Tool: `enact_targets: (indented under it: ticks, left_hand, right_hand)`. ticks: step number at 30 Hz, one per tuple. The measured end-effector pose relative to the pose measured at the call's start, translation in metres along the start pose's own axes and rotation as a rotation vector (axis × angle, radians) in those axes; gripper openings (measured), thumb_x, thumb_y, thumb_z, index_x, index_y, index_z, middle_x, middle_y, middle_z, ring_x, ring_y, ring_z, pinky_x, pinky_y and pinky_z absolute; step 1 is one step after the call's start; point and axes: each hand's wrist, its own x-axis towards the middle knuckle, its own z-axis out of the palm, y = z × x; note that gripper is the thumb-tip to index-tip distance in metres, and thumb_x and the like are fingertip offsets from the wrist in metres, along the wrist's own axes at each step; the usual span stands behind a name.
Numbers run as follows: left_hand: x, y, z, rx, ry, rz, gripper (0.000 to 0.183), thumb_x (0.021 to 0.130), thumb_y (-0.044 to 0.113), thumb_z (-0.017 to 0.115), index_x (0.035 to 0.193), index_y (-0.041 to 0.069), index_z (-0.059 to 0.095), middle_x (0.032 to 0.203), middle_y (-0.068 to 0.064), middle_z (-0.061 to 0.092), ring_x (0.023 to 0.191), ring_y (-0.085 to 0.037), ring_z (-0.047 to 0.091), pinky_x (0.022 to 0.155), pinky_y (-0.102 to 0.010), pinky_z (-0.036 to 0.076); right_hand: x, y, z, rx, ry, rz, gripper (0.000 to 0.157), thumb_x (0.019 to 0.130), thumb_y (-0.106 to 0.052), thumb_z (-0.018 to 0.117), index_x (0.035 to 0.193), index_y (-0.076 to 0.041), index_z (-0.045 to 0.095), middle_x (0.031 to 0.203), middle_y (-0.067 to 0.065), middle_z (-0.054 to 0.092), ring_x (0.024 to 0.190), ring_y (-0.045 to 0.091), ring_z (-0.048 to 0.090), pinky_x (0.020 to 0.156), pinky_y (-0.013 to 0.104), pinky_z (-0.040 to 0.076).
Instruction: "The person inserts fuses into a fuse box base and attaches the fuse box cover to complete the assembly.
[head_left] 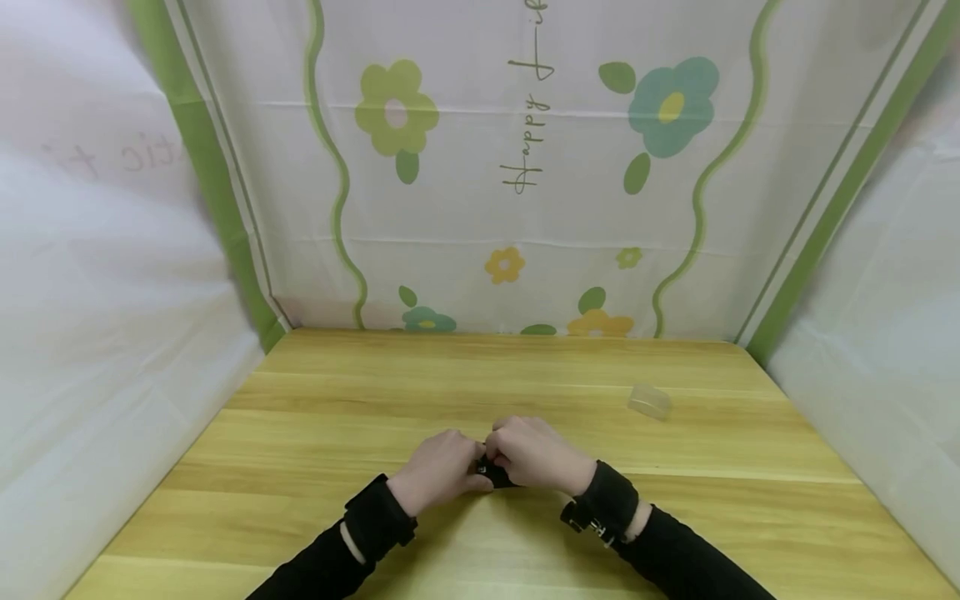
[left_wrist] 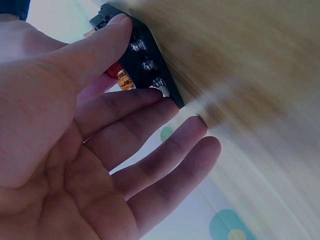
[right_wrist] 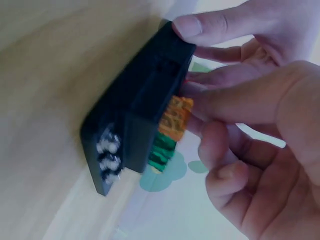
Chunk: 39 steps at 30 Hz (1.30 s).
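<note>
A small black plastic holder (right_wrist: 132,85) stands on the table between both hands, with metal bits showing in its end. Orange (right_wrist: 176,117) and green (right_wrist: 162,151) ribbed pieces stick out of its side. My left hand (head_left: 442,471) pinches the holder, its thumb on one side and the index and middle fingertips on the other. The ring and little fingers reach straight past it. My right hand (head_left: 536,454) has its fingers curled, thumb and index pinching a red piece (left_wrist: 114,69) beside the orange one. Those fingertips mostly hide the red piece.
A clear plastic cover (head_left: 649,402) lies on the wooden table (head_left: 360,383) beyond the right hand, to the right. White cloth walls with green borders enclose the table at the back and both sides. Black bands wrap both wrists.
</note>
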Motion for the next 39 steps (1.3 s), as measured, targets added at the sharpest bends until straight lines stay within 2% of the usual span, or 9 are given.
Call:
enact_targets:
  ticks: [6,9,18,29,39]
  left_hand:
    - [-0.0001,0.0012,-0.0005,0.008,0.005,0.006,0.030,0.082,0.035,0.073,0.069,0.018,0.051,0.056,0.010,0.037,0.050,-0.003,0.034,0.049,-0.018,0.024]
    - [0.0002,0.0009,0.0001,0.013,0.004,-0.002,0.032,0.082,0.035,0.073,0.068,0.018,0.050,0.056,0.009,0.036,0.050,-0.003,0.033,0.049,-0.018,0.024]
    - [0.0006,0.0007,0.0016,0.016,0.000,-0.020,0.034,0.081,0.037,0.073,0.066,0.019,0.049,0.056,0.010,0.034,0.050,-0.004,0.032,0.049,-0.018,0.023]
    - [0.0018,0.0002,-0.0001,0.021,0.006,-0.014,0.032,0.081,0.036,0.074,0.067,0.019,0.051,0.056,0.010,0.037,0.050,-0.003,0.034,0.049,-0.018,0.025]
    - [0.0004,0.0001,0.0001,0.028,0.006,-0.013,0.033,0.081,0.036,0.074,0.067,0.019,0.049,0.056,0.010,0.035,0.050,-0.003,0.033,0.049,-0.018,0.024]
  right_hand:
    - [0.0006,-0.0041,0.0039,-0.031,0.032,0.004,0.037,0.077,0.005,0.061,0.065,-0.018,0.036,0.066,-0.005,0.023,0.058,0.007,0.018,0.051,0.019,0.015]
    - [0.0013,-0.0042,0.0057,-0.042,0.035,0.006,0.040,0.076,0.005,0.061,0.065,-0.019,0.031,0.066,-0.005,0.021,0.058,0.007,0.017,0.051,0.019,0.015]
    - [0.0000,-0.0001,0.0033,-0.057,0.004,-0.009,0.028,0.081,0.001,0.064,0.067,-0.019,0.050,0.066,-0.007,0.034,0.058,0.005,0.026,0.051,0.017,0.020]
    - [0.0015,0.0010,-0.0001,-0.038,0.012,-0.025,0.023,0.084,-0.006,0.063,0.069,-0.021,0.055,0.065,-0.008,0.037,0.055,0.004,0.029,0.049,0.016,0.022]
    - [0.0016,-0.0007,0.0024,-0.078,0.003,-0.016,0.028,0.087,-0.007,0.062,0.068,-0.022,0.047,0.065,-0.008,0.033,0.055,0.004,0.025,0.050,0.016,0.019]
